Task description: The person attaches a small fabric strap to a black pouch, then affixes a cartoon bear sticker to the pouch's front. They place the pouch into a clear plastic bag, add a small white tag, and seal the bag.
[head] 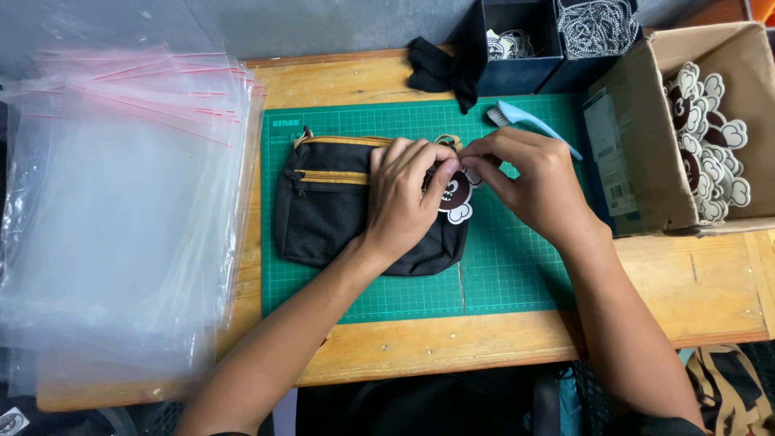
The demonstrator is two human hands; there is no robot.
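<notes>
The left hand (404, 198) lies palm-down on the black fabric pouch with mustard-yellow zips (339, 206), its grip pinched, thumb and forefinger closed on the top of a brown-and-white cartoon-shaped tag (457, 196); the right hand (529, 182) meets it from the other side, its fingertips (476, 157) likewise nipped tight on the same tag at the pouch's upper right corner. The pouch rests flat on a green gridded cutting mat (517, 274) on the wooden worktop (694, 291); a pale blue brush (529, 121) lies just behind the hands, a stack of clear zip bags with red seals (121, 210) sits to the left, and an open cardboard box (646, 137) with more such tags stands to the right.
</notes>
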